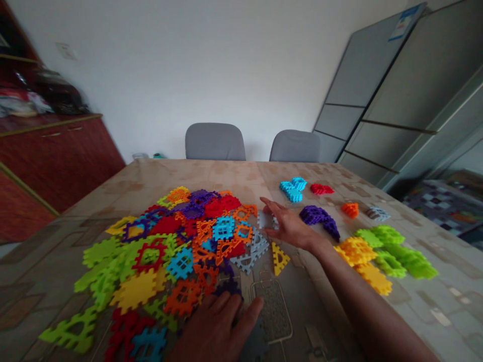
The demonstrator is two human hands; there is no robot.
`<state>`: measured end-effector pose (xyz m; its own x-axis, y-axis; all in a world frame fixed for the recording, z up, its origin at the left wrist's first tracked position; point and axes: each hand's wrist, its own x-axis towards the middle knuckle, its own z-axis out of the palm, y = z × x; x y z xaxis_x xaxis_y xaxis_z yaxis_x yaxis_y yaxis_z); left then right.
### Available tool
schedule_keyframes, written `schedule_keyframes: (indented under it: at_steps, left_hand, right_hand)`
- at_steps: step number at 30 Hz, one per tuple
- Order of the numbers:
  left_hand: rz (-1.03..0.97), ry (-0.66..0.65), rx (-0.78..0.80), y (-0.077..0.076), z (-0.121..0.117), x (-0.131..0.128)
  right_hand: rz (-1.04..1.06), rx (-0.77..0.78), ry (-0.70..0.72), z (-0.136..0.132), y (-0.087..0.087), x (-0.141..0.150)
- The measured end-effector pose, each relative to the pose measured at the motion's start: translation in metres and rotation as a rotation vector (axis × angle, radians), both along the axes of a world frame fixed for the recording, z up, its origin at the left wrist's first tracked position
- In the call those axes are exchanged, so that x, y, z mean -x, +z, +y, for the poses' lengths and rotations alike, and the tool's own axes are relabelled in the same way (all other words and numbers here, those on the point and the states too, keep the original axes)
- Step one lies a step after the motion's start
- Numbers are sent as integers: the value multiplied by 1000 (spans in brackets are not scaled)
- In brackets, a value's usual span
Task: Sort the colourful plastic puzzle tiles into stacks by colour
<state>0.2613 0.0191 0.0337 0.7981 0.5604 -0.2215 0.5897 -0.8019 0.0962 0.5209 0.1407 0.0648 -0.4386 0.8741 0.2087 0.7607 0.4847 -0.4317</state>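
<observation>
At frame centre-right, our right hand (289,226), fingers spread, reaches over grey pieces (251,251), partly hiding them; our left hand (219,327), grip unclear, is cut off bottom centre.

A mixed pile of colourful toothed plastic pieces (181,254) covers the bench (226,173), the left hand (217,327) at its near edge, the right hand (289,226) between it and same-coloured piles (400,251).

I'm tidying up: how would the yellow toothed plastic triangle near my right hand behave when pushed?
The yellow triangle would probably slide, not roll, since it lies flat. Its cut-out openings suggest low weight, its even teeth stiffness.
</observation>
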Motion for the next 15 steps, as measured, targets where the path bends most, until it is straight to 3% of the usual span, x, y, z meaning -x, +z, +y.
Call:
schedule_keyframes:
  at_steps: [3, 5, 8, 12, 15]
  left_hand:
    - [-48, 60, 53, 28, 4, 8]
    - [-152, 174, 57, 51, 11, 20]
    - [-285, 306, -43, 72, 28, 42]
    - [-337, 347, -88, 71, 45, 56]
    - [-288, 345, -45, 67, 44, 50]
  right_hand:
    - [89, 19, 28, -20, 2, 1]
    - [136, 57, 78, -43, 1, 6]
    - [187, 175, 196, -84, 0, 20]
    - [97, 263, 338, -123, -2, 42]
    - [20, 244, 431, -131, 0, 50]
